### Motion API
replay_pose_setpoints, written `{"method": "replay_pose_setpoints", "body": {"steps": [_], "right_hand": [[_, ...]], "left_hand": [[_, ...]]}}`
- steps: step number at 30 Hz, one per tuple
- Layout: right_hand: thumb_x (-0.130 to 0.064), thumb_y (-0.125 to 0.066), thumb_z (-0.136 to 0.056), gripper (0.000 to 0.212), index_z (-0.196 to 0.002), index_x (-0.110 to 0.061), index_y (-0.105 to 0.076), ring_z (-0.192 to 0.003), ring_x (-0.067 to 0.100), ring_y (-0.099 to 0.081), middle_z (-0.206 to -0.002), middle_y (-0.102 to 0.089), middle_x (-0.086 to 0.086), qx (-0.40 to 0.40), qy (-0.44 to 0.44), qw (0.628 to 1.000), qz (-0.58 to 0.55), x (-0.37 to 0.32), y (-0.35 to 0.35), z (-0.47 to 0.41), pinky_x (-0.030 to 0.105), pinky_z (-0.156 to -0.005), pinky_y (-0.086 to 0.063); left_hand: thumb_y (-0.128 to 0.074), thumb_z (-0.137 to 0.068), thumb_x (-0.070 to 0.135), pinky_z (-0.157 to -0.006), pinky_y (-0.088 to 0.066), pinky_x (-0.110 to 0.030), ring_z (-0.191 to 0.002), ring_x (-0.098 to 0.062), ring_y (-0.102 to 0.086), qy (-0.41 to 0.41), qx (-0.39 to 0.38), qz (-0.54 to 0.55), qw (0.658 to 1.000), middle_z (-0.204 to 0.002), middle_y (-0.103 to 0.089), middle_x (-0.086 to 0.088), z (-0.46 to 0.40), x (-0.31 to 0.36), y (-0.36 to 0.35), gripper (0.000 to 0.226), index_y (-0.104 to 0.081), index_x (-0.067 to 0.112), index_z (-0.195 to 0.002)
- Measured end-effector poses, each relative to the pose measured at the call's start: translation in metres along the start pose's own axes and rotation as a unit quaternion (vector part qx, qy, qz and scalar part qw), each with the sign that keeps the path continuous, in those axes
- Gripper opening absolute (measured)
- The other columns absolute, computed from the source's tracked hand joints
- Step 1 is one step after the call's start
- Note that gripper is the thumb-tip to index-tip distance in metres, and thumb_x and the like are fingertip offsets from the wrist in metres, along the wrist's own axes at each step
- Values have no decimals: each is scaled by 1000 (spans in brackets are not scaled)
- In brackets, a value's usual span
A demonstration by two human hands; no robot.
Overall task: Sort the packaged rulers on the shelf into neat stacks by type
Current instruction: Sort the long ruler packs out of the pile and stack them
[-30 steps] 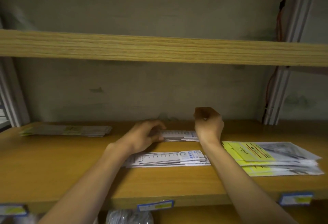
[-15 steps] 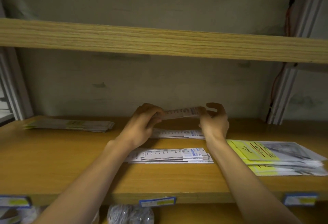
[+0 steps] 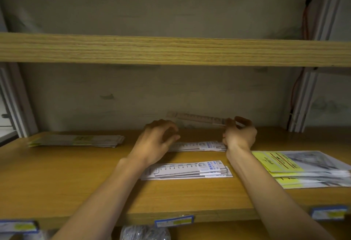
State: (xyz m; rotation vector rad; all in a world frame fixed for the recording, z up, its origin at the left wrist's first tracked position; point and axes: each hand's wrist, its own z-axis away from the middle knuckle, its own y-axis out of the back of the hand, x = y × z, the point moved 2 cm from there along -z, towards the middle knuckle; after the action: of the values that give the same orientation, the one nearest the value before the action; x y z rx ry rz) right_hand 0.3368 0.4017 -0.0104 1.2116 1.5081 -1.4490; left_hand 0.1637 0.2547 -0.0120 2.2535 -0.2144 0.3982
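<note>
My right hand pinches one end of a packaged ruler and holds it in the air near the back wall, its free end pointing left. My left hand hovers with loosely curled fingers over the left end of the rear white ruler stack and holds nothing. A second white ruler stack lies nearer the front of the wooden shelf. Packs with yellow cards are piled at the right, and a flat stack of packs lies at the back left.
An upper shelf board runs across overhead. Metal uprights stand at the left and right, with a red cable beside the right one. Price labels line the shelf's front edge; a plastic bag shows below.
My left hand let go of the lifted ruler and dropped toward the rear stack. My right hand alone now holds the ruler, raised a little higher near the wall.
</note>
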Motion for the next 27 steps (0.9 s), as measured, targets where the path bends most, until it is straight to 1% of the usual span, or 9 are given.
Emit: {"method": "replay_pose_setpoints", "body": {"steps": [3,4,5,7,13,18,20,24,27], "right_hand": [[-16,-63,-92,15,-104,-20,-55,-49,17,-56,-100,-67,16,1,6,1000,5,0,0,0,26,-44,-41],[-16,-63,-92,15,-103,-20,-55,-49,17,-56,-100,-68,16,-2,7,1000,8,1,0,0,26,-44,-42],[-17,-63,-92,15,-103,-21,-55,-48,16,-56,-100,-68,16,-3,9,1000,11,1,0,1,26,-44,-42],[-17,-63,-92,15,-103,-21,-55,-49,16,-57,-99,-68,17,-4,10,1000,16,1,0,1,26,-45,-43],[-16,-63,-92,15,-104,-21,-54,-48,15,-56,-99,-68,16,-9,14,1000,22,1,0,2,25,-43,-41],[-16,-62,-93,16,-106,-20,-54,-49,15,-56,-99,-68,15,-10,10,1000,17,-1,1,3,24,-42,-41],[-16,-62,-92,17,-107,-20,-54,-50,15,-57,-99,-68,16,-6,12,1000,19,-1,2,3,25,-44,-43],[-16,-61,-94,17,-109,-19,-53,-51,15,-59,-96,-67,13,-14,19,999,32,-3,2,5,25,-45,-44],[-14,-58,-95,16,-109,-17,-54,-45,14,-58,-91,-67,11,-22,40,997,55,-6,1,10,22,-41,-44]], "left_hand": [[-58,-87,54,-87,-49,-38,-104,-12,-57,27,-113,-29,993,-117,-61,9,1,-1,-7,34,-57,35,-115],[-57,-87,55,-88,-49,-38,-105,-12,-57,33,-145,-39,988,-118,-61,9,2,-2,-10,36,-56,35,-118],[-57,-88,53,-88,-49,-37,-104,-11,-57,34,-166,-45,984,-117,-62,9,2,-2,-12,37,-56,34,-119],[-58,-89,48,-86,-50,-36,-100,-10,-58,35,-181,-46,982,-113,-62,9,3,-1,-14,34,-57,31,-118],[-55,-93,41,-85,-51,-39,-96,-9,-59,28,-172,-27,984,-105,-64,10,3,-1,-12,19,-60,32,-109],[-53,-95,33,-87,-51,-38,-99,-11,-59,33,-171,-55,983,-111,-63,9,4,2,-11,22,-56,34,-117],[-54,-94,30,-87,-51,-38,-98,-12,-59,36,-164,-68,983,-110,-63,9,4,3,-10,22,-56,34,-115],[-56,-94,28,-83,-51,-35,-95,-13,-59,38,-129,-90,987,-106,-63,10,6,3,-6,16,-57,33,-109],[-58,-92,24,-81,-51,-34,-94,-13,-59,53,-83,-85,992,-105,-63,10,7,6,-2,16,-59,31,-106]]}}
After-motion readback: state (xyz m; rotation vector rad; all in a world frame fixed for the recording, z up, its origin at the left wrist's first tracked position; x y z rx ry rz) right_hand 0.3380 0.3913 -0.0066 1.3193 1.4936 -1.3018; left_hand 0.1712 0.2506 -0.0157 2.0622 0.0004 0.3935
